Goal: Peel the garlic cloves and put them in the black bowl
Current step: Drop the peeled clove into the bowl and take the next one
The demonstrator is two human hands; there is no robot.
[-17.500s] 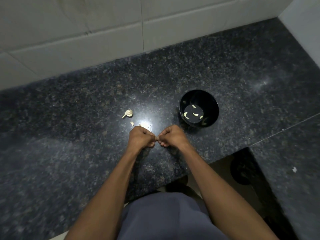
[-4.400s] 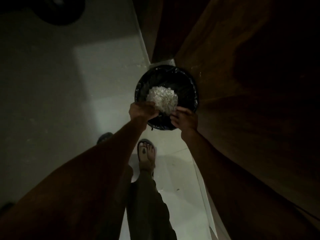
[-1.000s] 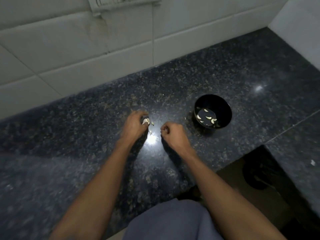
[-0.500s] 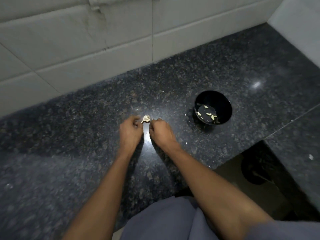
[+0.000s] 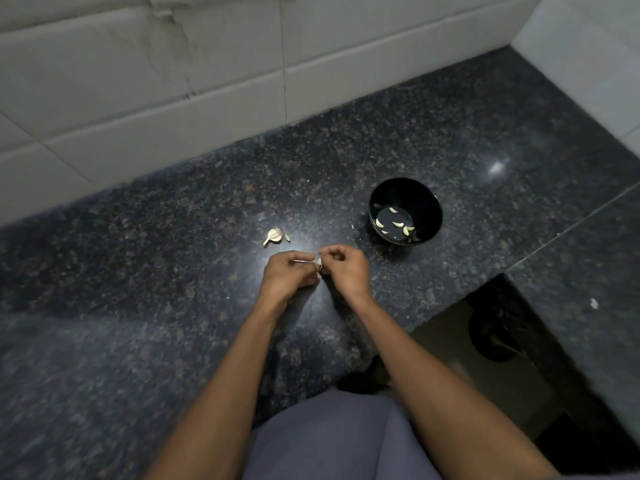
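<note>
We look down on a dark speckled granite tabletop (image 5: 450, 133) backed by a wall of pale grey tiles (image 5: 173, 98). Our left hand (image 5: 289, 275) and right hand (image 5: 343, 270) meet just above the tabletop, near its front edge, fingers curled in. Between their fingertips we pinch one small pale garlic clove (image 5: 318, 261), its papery skin showing white at the point where the hands touch. To the right and a little farther off stands the round black bowl (image 5: 429, 209), upright, with several peeled pale yellow cloves (image 5: 394, 224) scattered across its bottom. To the far left of our hands, well apart from the bowl, the remaining piece of the garlic bulb (image 5: 273, 235) lies on the tabletop with a loose bit of skin (image 5: 287, 238) just beside it. Both forearms reach in from the near edge over a grey garment (image 5: 329, 441). At the lower right the tabletop is cut away, and a dark floor shows below.
</note>
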